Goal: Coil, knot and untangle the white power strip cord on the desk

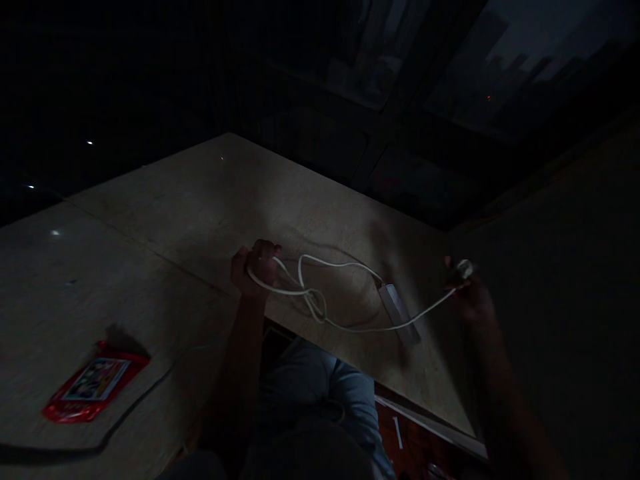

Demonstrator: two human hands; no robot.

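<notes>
The cord (360, 331) is white — the packet (95, 388) red.

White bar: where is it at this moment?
In the head view, the white bar lies on the table right of centre, between the left hand and the right hand; the cord meets its far end.

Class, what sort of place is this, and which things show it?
Probably a dim room at home or work: a pale tabletop, what looks like a power strip on it, and an apparent window with building-like outlines.
</notes>
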